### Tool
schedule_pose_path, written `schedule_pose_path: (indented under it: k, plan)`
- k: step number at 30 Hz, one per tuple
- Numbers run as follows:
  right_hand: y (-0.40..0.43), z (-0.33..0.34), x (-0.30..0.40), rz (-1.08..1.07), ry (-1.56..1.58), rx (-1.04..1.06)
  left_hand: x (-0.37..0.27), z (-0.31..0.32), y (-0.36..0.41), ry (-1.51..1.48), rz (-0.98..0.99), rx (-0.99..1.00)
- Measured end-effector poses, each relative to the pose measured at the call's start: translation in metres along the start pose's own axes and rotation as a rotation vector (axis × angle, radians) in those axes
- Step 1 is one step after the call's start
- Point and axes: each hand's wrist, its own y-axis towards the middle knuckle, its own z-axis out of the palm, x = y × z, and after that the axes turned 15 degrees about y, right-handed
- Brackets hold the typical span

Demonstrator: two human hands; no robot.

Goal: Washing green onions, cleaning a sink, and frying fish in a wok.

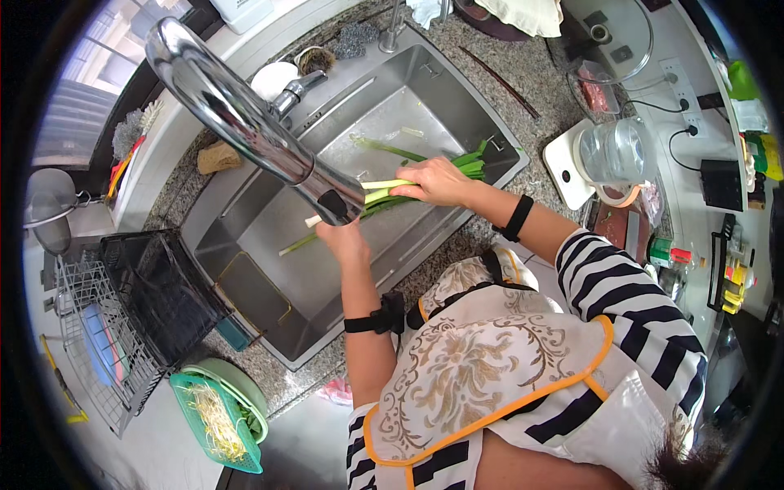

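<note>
Over a stainless steel sink (398, 116) I hold a bunch of green onions (383, 196), white ends pointing left and green leaves to the right. My right hand (435, 182) is closed around their middle. My left hand (344, 239) is at the white ends, its fingers largely hidden behind the spout of the chrome faucet (245, 122), so its grip is not plain. One loose stalk (298, 244) slants down toward the basin beside my left hand. Another stalk (389, 147) lies beyond my right hand, and a pale scrap (412, 131) rests on the basin floor.
At the lower left, a teal basket (211, 422) of bean sprouts leans on a green bowl (260, 398). A dish rack (98, 367) stands left. On the right counter are chopsticks (499, 81), a white scale (563, 162) and a glass pitcher (615, 150). A sponge (218, 157) lies behind the sink.
</note>
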Motion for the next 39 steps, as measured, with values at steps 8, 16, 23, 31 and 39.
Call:
schedule_pose_path:
  k: [8, 16, 23, 31, 39]
  plan:
    - [0.007, -0.001, 0.003, -0.242, -0.121, -0.036, -0.013, -0.021, -0.006, -0.631, -0.195, -0.002]
    - [-0.001, 0.01, 0.005, -0.001, -0.036, 0.122, 0.02, 0.013, -0.006, -0.705, -0.28, 0.215]
    - [0.016, 0.029, 0.016, 0.074, 0.163, 0.158, -0.015, 0.033, -0.026, -0.695, -0.114, -0.032]
    - [0.043, 0.071, 0.04, 0.001, 0.229, 0.73, -0.026, -0.052, -0.047, -0.26, -0.009, -0.352]
    - [0.069, 0.142, -0.138, 0.3, 0.591, 0.797, -0.061, -0.129, -0.084, -0.145, 0.012, -0.539]
